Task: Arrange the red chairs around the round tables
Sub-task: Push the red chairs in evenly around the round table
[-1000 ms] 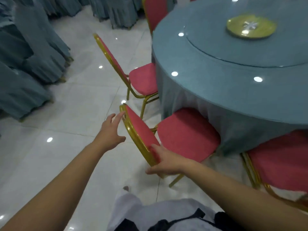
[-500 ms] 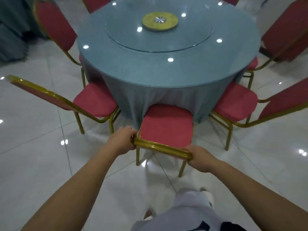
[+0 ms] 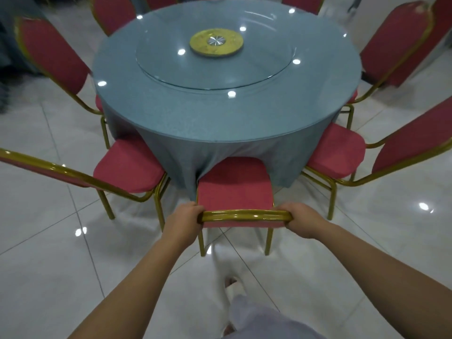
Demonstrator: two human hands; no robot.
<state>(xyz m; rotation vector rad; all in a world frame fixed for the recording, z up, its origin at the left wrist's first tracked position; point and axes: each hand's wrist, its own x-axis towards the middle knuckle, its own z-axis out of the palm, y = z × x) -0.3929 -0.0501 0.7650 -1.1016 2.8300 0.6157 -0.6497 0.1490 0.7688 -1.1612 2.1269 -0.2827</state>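
At the left, a neighbouring red chair (image 3: 127, 167) stands with its seat against the draped cloth, its gold-edged back reaching out toward the left edge of view. The left hand (image 3: 182, 218) curls round the left end of the gold top rail (image 3: 244, 214) of the middle red chair (image 3: 234, 184), fingers wrapped over the tube. This chair sits at the near side of the round worktop (image 3: 195, 113). It has a red padded seat with rounded corners and a shiny gold metal frame. Its back is seen from above, so it shows mainly as the rail with a strip of red below. Its front edge is tucked under the blue-grey cloth, which lifts over it, and two gold rear legs stand on the white tiled floor (image 3: 49, 241). The right hand (image 3: 302, 220) grips the rail's right end the same way. To the right, another red chair (image 3: 335, 152) also has its seat at the cloth.
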